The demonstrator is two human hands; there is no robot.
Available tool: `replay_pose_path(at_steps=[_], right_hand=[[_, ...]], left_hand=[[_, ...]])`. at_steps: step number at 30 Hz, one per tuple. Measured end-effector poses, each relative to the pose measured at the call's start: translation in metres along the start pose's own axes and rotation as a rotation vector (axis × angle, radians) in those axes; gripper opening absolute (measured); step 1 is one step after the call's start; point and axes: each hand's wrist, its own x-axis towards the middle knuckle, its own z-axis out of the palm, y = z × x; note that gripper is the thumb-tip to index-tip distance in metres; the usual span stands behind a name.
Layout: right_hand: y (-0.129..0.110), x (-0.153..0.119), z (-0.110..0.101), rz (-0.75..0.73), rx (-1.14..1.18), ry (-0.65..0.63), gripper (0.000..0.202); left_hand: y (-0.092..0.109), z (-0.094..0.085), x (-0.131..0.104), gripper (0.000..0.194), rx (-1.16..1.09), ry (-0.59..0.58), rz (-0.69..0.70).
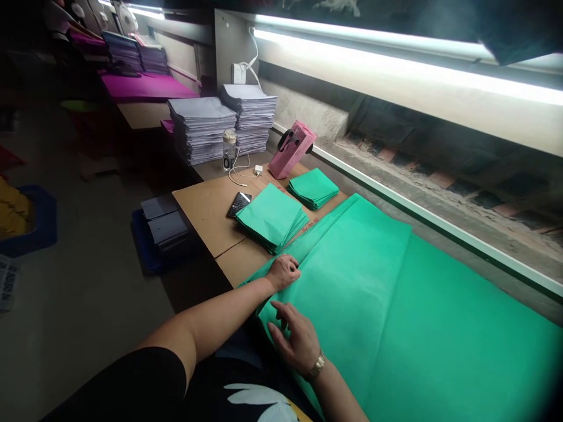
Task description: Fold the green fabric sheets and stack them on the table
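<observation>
A large green sheet (352,281), which looks like non-woven fabric, lies folded in layers in front of me. My left hand (282,273) is closed, its curled fingers at the sheet's left folded edge. Just nearer to my body, my right hand (299,340) hovers over the sheet's near edge, thumb and fingers apart, nothing in it; a watch (317,364) circles that wrist. Beyond my left hand sits a stack of cut green pieces (272,215). A second, smaller green stack (313,187) lies behind it to the right.
Cardboard (202,214) covers the table; a phone (240,204) lies there. Further back are a bottle (229,151), a white charger (258,170), a pink bag (291,149) and tall grey stacks (204,132). A blue crate (145,249) stands on the floor at left.
</observation>
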Motion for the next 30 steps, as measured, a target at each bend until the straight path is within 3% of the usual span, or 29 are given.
replay_pose_path(at_steps=[2, 6, 10, 12, 16, 20, 23, 25, 27, 30], right_hand=[[0.009, -0.015, -0.02, 0.043, -0.018, 0.108, 0.036], [0.045, -0.063, -0.058, 0.112, -0.353, 0.288, 0.039], [0.086, -0.112, -0.075, 0.126, -0.615, 0.117, 0.057], [0.11, -0.122, -0.08, 0.171, -0.7, 0.012, 0.064], [0.186, -0.096, -0.11, 0.524, -0.792, -0.036, 0.068], [0.283, -0.039, -0.17, 0.928, -0.752, 0.015, 0.071], [0.334, -0.006, -0.211, 1.12, -0.677, 0.104, 0.075], [0.349, 0.005, -0.226, 1.159, -0.661, 0.154, 0.078], [0.345, 0.004, -0.226, 1.091, -0.671, 0.141, 0.078], [0.295, -0.021, -0.187, 0.821, -0.684, 0.02, 0.073]], left_hand=[[0.0, 0.0, 0.0, 0.017, -0.004, 0.008, -0.01], [-0.001, 0.003, 0.002, 0.018, -0.009, 0.017, -0.029], [-0.004, 0.004, 0.002, 0.019, -0.012, 0.02, -0.028], [-0.006, 0.005, 0.001, 0.019, -0.018, 0.033, -0.013], [-0.009, 0.007, -0.002, 0.018, -0.026, 0.085, 0.042], [-0.009, 0.005, -0.003, 0.018, -0.016, 0.121, 0.105], [-0.01, 0.005, -0.002, 0.012, -0.011, 0.128, 0.14], [-0.011, 0.005, -0.001, 0.022, -0.003, 0.106, 0.127], [-0.011, 0.004, 0.001, 0.042, 0.011, 0.072, 0.097], [-0.01, 0.0, 0.003, 0.056, 0.032, 0.036, 0.079]])
